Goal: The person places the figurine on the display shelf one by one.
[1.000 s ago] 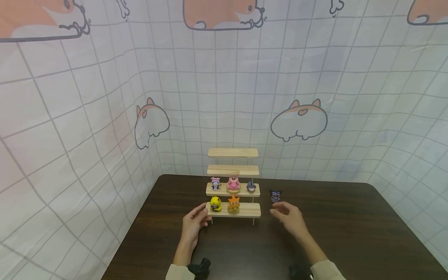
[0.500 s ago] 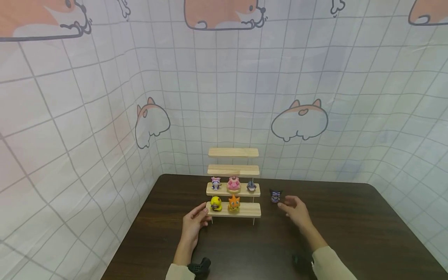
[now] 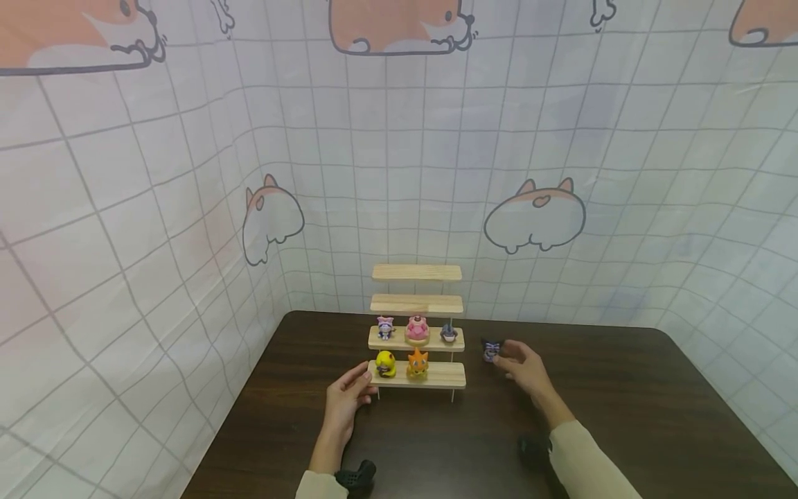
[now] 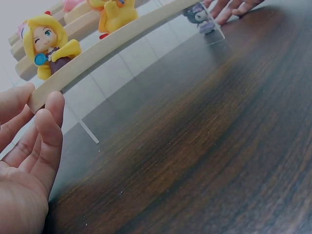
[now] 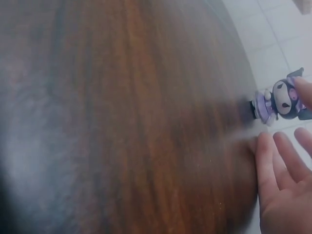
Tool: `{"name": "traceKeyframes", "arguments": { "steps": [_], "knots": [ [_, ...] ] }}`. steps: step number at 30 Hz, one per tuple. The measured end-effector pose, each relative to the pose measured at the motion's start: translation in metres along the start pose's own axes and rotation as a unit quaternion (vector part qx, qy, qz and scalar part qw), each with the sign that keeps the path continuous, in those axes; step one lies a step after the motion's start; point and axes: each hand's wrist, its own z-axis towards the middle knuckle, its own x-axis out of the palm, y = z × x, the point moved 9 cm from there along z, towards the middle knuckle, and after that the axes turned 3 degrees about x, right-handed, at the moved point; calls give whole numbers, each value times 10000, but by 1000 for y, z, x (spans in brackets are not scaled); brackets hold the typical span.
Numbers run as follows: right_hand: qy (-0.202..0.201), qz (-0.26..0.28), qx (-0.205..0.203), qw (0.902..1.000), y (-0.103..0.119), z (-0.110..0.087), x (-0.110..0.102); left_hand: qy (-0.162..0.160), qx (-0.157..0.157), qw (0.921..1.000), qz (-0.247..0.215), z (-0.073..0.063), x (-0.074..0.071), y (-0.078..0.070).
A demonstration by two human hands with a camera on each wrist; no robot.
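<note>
My left hand [image 3: 343, 402] pinches the left end of the lowest plank of a tiered wooden display stand [image 3: 449, 375]; thumb and fingers meet that end in the left wrist view. A yellow-haired figurine [image 4: 46, 46] and an orange figurine [image 3: 417, 364] stand on this plank. One tier up are a pink-and-purple figurine [image 3: 385, 328], a round pink figurine [image 3: 417, 330] and a grey-blue figurine [image 3: 448, 333]. Right of the stand, my right hand [image 3: 526, 367] pinches a black-and-purple figurine [image 5: 265, 106] at its head, thumb in front. Its index finger is mostly hidden.
The two upper planks [image 3: 416, 303] bear no figurines. Clear thin legs [image 4: 87, 129] support the stand on the dark wooden table [image 3: 623, 402]. A grid-patterned cloth [image 3: 399, 173] hangs behind and at both sides.
My right hand first drew back to the right of the black-and-purple figurine, then came in to its right side and took hold of it. The left hand stays at the plank.
</note>
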Motion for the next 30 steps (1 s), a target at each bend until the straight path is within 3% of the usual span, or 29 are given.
{"name": "traceKeyframes", "arguments": {
  "steps": [12, 30],
  "knots": [
    [79, -421, 143, 9990, 4, 10, 9, 52, -37, 10000, 32, 0, 0, 0],
    [-133, -410, 82, 9990, 6, 11, 9, -24, -6, 10000, 48, 0, -1, 1]
  ]
}}
